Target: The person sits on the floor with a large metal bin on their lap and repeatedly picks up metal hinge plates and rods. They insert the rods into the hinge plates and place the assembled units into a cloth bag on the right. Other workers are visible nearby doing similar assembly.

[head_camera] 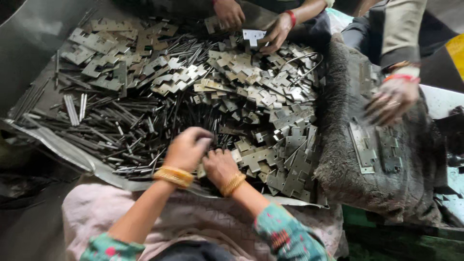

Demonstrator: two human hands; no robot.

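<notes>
The left hand [186, 147] and the right hand [220, 164] sit close together at the near edge of a big pile of metal parts. Both hands are curled over something small between them, where the thin rods meet the flat plates. The fingers are bent and pinched, but I cannot tell just what piece they grip, because the hands hide it. Each wrist wears gold bangles [174, 175].

Under and to the left of the hands lie many thin dark metal rods [111, 133], all mixed up. To the right and further back lie lots of flat metal hinge plates [270, 108] with notched edges, heaped on each other. All of it rests on a grey sheet [72, 152] that curls up at the near edge. A pink cloth [193, 217] covers the person's lap below.

On the right is a dark fuzzy cloth [348, 159] with a few joined hinges [365, 147] lying on it. Another person's hand [391, 99] is blurred above that cloth. At the far side, two more hands [251, 21] of another person touch the plates.
</notes>
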